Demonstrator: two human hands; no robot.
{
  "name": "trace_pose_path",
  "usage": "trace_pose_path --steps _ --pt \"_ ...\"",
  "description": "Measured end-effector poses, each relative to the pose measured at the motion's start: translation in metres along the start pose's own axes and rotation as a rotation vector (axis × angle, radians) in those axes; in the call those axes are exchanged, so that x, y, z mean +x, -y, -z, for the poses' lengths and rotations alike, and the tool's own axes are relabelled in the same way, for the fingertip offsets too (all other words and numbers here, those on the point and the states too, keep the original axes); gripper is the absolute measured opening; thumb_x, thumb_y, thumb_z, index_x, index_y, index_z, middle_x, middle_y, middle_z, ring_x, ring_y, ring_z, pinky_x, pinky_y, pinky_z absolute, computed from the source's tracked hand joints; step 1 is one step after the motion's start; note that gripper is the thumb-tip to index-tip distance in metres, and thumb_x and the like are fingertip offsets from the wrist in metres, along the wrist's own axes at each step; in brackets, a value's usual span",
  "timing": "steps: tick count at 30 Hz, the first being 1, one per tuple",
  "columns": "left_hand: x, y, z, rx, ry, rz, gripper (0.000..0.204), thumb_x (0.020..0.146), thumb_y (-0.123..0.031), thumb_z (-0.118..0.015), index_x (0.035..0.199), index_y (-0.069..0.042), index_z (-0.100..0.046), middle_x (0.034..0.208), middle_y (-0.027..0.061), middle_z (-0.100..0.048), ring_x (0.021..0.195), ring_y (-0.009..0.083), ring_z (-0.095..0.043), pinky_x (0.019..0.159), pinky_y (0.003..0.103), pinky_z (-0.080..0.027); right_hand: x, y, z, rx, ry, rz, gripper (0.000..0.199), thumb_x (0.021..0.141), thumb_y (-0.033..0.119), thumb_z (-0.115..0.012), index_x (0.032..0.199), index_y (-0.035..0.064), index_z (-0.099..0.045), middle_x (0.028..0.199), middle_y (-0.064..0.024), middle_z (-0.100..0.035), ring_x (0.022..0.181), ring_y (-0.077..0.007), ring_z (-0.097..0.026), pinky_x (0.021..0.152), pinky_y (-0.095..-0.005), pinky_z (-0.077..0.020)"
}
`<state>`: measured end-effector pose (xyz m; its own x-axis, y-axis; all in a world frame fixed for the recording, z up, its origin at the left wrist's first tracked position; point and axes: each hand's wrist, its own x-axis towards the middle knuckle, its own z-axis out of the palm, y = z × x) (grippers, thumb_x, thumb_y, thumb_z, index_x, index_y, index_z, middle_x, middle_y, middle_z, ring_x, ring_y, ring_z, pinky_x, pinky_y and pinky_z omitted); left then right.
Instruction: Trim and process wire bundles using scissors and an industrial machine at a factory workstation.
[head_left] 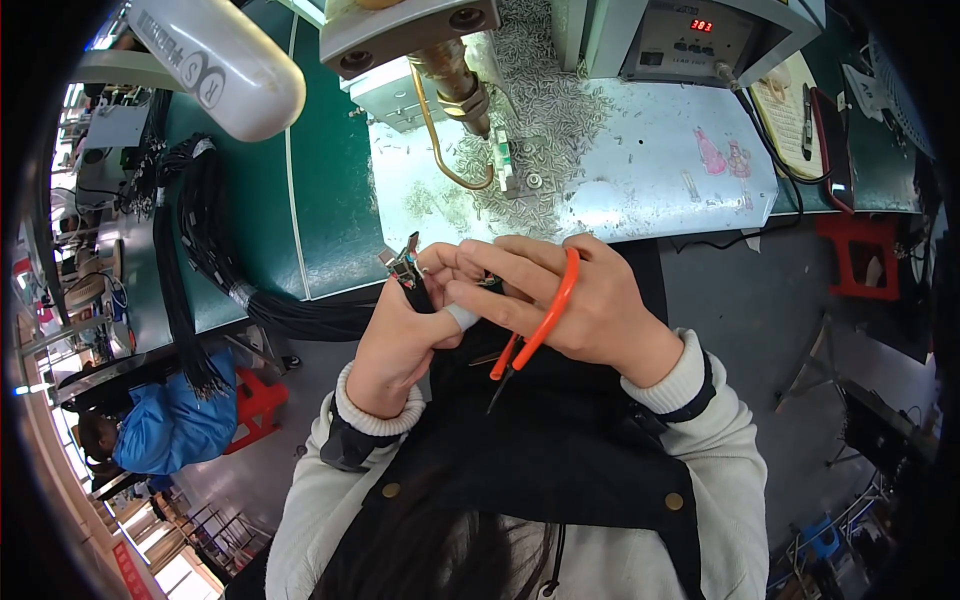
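In front of my chest, both hands meet near the edge of the bench. My left hand [395, 345] is closed round a black cable, and the small metal-tipped connector [403, 265] at its stripped end, with tiny coloured wires, sticks up past the thumb. A pale wrap covers one of its digits. My right hand [605, 305] holds orange-handled pliers [555, 315] across the palm, their dark pointed tip aimed down toward my apron. Its fingertips press against the left fingers; what lies between them is mostly hidden.
A press machine [450, 85] stands ahead, on a pale metal plate [640, 180] strewn with small metal bits. A control box [700, 40] with a red display sits behind right. Black cable bundles [215, 240] hang over the green bench at left. A person in blue [175, 420] sits beyond.
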<state>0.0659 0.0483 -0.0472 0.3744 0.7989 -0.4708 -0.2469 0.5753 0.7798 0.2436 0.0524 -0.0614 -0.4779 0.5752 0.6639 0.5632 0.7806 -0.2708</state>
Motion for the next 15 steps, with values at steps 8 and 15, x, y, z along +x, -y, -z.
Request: trace_pose_path --steps 8,15 --pt "-0.003 -0.003 0.004 -0.185 0.086 0.107 0.016 0.077 0.004 -0.053 0.092 0.0 -0.049 0.07 -0.0004 -0.05 0.043 -0.0001 -0.029 0.038 0.016 -0.018 -0.02 0.002 -0.012 0.42 -0.076 -0.339 0.022 0.065 -0.002 -0.063 0.086 0.0057 -0.061 0.08 -0.0054 -0.063 0.061 -0.0132 -0.06 0.044 -0.0203 -0.0409" --pt "-0.006 0.006 0.002 -0.093 -0.015 0.027 0.012 0.076 0.002 -0.057 0.086 0.0 -0.051 0.071 0.0001 -0.051 0.044 0.0 -0.031 0.037 0.016 -0.018 -0.018 0.003 -0.015 0.596 -0.154 -0.373 0.025 0.064 -0.009 -0.062 0.086 0.0029 -0.058 0.073 -0.0068 -0.061 0.052 -0.0124 -0.056 0.044 -0.0198 -0.0416"
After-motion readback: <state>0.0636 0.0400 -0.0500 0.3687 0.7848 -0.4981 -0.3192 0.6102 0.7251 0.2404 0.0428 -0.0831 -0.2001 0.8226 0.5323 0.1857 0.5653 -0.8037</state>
